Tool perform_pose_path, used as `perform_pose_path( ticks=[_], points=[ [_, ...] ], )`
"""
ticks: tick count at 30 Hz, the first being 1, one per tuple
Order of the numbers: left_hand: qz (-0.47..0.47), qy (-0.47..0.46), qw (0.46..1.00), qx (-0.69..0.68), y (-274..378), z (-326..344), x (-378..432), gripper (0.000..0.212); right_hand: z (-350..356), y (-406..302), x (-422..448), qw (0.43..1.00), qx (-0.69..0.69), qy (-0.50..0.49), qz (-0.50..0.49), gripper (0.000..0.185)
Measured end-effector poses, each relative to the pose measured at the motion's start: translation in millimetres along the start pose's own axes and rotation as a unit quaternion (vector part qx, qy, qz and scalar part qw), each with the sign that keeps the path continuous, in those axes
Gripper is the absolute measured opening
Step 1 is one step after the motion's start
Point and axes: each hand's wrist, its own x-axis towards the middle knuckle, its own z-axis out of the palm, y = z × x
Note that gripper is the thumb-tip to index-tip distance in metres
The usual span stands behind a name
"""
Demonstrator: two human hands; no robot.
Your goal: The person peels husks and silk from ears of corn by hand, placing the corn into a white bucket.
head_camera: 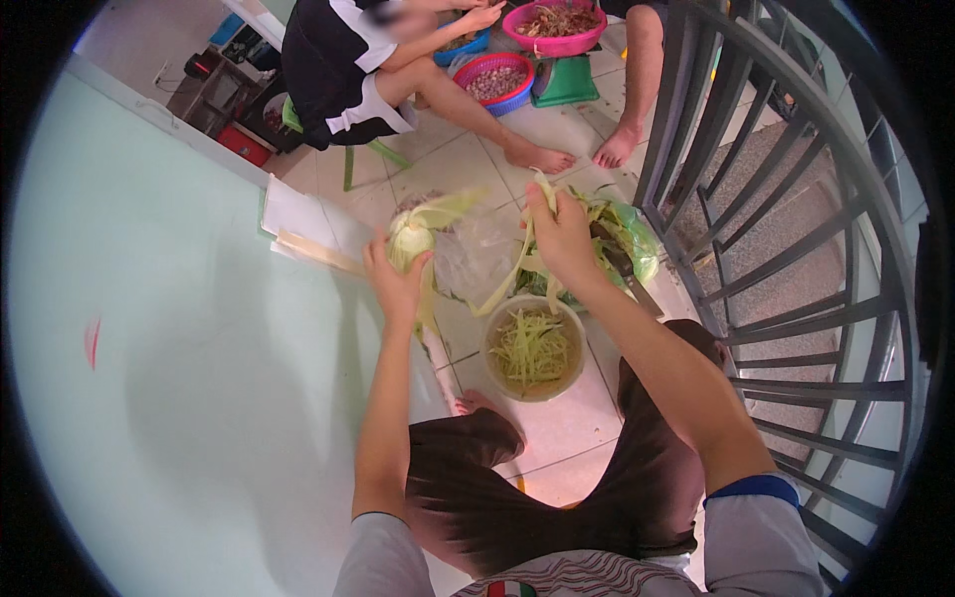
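Observation:
My left hand (395, 287) grips a pale green vegetable head (412, 237) with long loose leaves, some blurred. My right hand (559, 231) pinches long, pale strips of leaf (515, 276) between thumb and fingers. Some strips hang towards the rim of a round bowl (489, 373) on the floor between my feet. Thin green shreds (533, 347) fill the bowl, apparently in liquid. Beyond my right wrist, a knife (640, 289) lies on a heap of green leaves and trimmings (612, 213), partly hidden by my forearm.
Clear plastic (474, 250) lies between my hands. A metal stair railing (791, 272) bounds the right, a pale wall (171, 336) the left. Ahead, a person on a green stool (348, 168) sits by a pink basin (556, 46) and a basket of small bulbs (507, 86); another person's leg (638, 74) shows.

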Motion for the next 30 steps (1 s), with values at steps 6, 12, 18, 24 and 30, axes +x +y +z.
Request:
perform_pose_path(
  ticks=[6, 12, 18, 24, 30],
  points=[
    [0.084, 0.145, 0.985, 0.05, 9.9, -3.4, 0.7, 0.048, 7.8, 18.0, -1.0, 0.998, -0.039, -0.053, -0.012, 0.039],
    [-0.059, -0.18, 0.918, -0.347, 40.8, 1.1, -33.6, 0.039, 18.9, 19.8, -9.5, 0.985, -0.05, -0.162, -0.033, 0.034],
    [-0.271, -0.25, 0.817, -0.444, 100.3, -11.3, -60.0, 0.058, 26.7, 23.1, -30.9, 0.98, -0.079, -0.17, -0.07, 0.028],
    [-0.332, -0.174, 0.721, -0.583, 78.4, -13.1, -96.2, 0.031, 41.1, 42.7, -59.4, 0.89, -0.26, -0.248, -0.28, 0.033],
    [-0.375, -0.114, 0.646, -0.655, 53.0, 2.9, -93.1, 0.019, 41.3, 32.9, -64.9, 0.884, -0.247, -0.278, -0.285, 0.043]
  ],
)
